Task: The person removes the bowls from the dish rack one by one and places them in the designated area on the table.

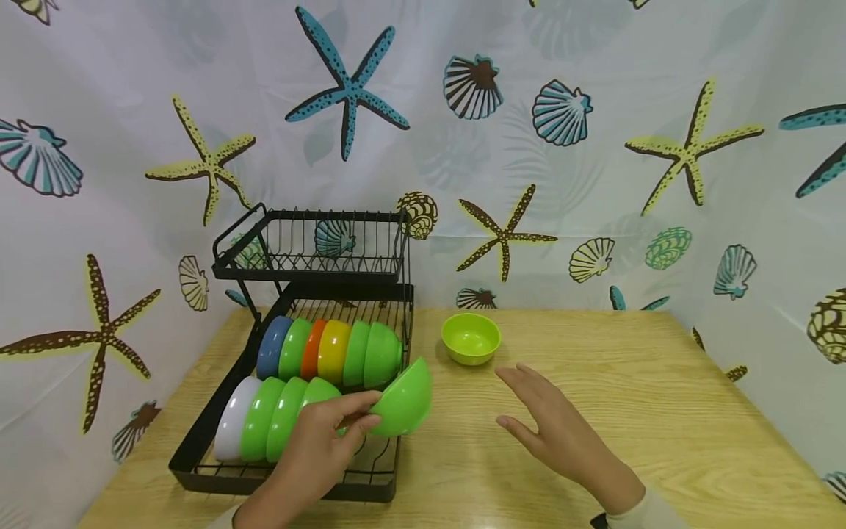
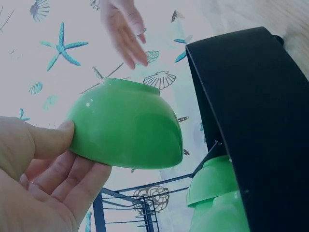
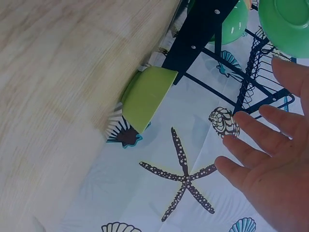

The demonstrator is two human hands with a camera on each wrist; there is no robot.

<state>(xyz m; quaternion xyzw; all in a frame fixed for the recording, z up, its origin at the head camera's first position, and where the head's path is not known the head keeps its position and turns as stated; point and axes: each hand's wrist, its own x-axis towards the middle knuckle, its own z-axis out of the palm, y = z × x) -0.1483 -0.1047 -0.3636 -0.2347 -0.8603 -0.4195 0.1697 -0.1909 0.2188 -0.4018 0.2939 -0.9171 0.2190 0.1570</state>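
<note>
While the left hand (image 1: 322,433) pinches a green bowl (image 1: 401,397) at the dish rack's (image 1: 198,470) right edge, the right hand (image 1: 555,430) hovers with fingers spread, holding nothing.

Thumb on the bowl's outer wall and fingers under its base, the grip carries it tilted on its side, just over the rack's front row of standing bowls (image 1: 271,415). It looks like a bowl being moved between rack and wooden table (image 1: 661,411); whichever way it goes, the move calls for clearing the rack's black rim. Right of the rack lies bare tabletop, with only a yellow-green bowl (image 1: 471,338) upright near the rack's back corner.
</note>
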